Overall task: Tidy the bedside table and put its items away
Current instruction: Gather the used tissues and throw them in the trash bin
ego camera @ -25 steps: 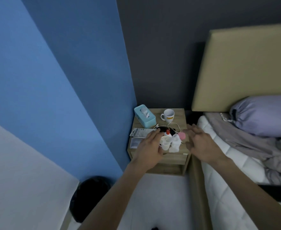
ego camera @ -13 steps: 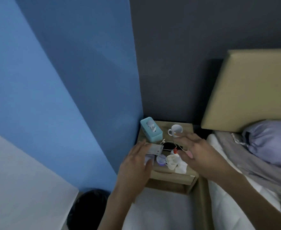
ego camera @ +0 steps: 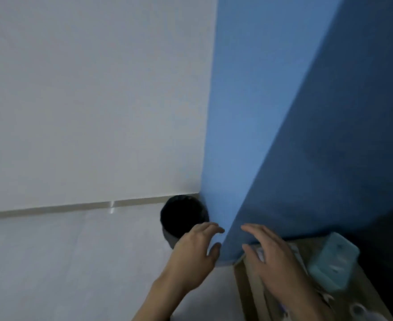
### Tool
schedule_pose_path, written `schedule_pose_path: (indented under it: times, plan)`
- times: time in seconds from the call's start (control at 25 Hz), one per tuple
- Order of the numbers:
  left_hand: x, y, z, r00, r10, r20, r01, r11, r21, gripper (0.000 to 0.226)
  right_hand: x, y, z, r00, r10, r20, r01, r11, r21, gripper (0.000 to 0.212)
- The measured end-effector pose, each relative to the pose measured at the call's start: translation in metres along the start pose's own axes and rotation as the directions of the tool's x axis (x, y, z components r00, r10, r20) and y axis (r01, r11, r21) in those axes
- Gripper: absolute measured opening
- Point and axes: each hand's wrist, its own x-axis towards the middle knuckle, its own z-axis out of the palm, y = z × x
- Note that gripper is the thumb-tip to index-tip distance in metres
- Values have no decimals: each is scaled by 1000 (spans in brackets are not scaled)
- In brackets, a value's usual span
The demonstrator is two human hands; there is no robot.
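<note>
The wooden bedside table (ego camera: 248, 293) shows only at the bottom right, cut off by the frame. A teal tissue box (ego camera: 332, 262) stands on it against the dark blue wall. My right hand (ego camera: 267, 253) lies flat with straight fingers over the table's left corner, above flat white packets (ego camera: 296, 251) that it mostly hides. My left hand (ego camera: 195, 251) hovers off the table's left side with its fingers spread and empty, just in front of a black bin (ego camera: 183, 218) on the floor. Blurred small white items (ego camera: 357, 309) sit at the table's near end.
A blue wall corner (ego camera: 237, 158) juts out between the bin and the table. White wall fills the left, with a pale skirting strip (ego camera: 75, 207) above the light floor (ego camera: 63, 262).
The view has swung sharply left, so the bed, mug and most of the table left the frame. My left hand moved off the table toward the bin; my right hand shifted to the table's left corner.
</note>
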Motion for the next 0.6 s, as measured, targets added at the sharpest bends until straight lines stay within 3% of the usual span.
schedule_pose_path:
  times: [0.16, 0.28, 0.36, 0.44, 0.6]
  plan:
    - [2, -63, 25, 952, -305, -17, 299, 944, -140, 39, 56, 21, 72, 972, -24, 234, 2, 996, 92, 28]
    - [33, -140, 64, 830, -557, -22, 511, 776, -371, 33, 107, 50, 169, 915, 141, 378, -277, 902, 332, 24]
    - [61, -197, 100, 742, -670, 8, 583, 640, -500, 33, 141, 78, 232, 827, 327, 458, -534, 711, 457, 15]
    - [94, -251, 143, 653, -753, 82, 638, 489, -595, 31, 169, 115, 298, 696, 492, 523, -718, 467, 516, 20]
    - [154, -336, 212, 522, -809, 271, 648, 169, -743, 4, 223, 189, 403, 489, 623, 611, -832, 123, 541, 12]
